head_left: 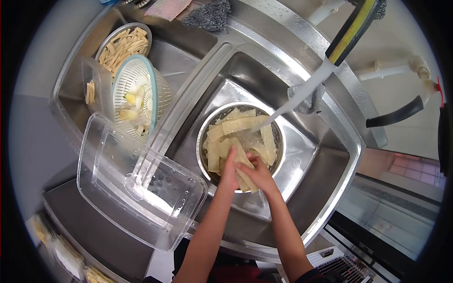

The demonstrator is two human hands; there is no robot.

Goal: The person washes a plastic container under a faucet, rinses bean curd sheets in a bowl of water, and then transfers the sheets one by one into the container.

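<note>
A round metal bowl [200,158] stands in the right sink basin, filled with water and pale yellow, flat strips that look like tofu skin [237,125]. My left hand [230,170] reaches into its near side, fingers closed on a strip. Close beside it, my right hand [258,174] grips the same bunch, and one strip end hangs down between the two hands. Some fingertips are hidden among the strips. Water from a black and yellow hose [351,35] pours into the bowl just beyond my hands.
A clear plastic tub [94,177] rests across the left sink edge. In the left basin are a colander [155,94] with pale vegetable pieces and a bowl of cut sticks [125,47]. A grey cloth [309,101] hangs over the far rim; a dark scrubber [207,16] lies behind.
</note>
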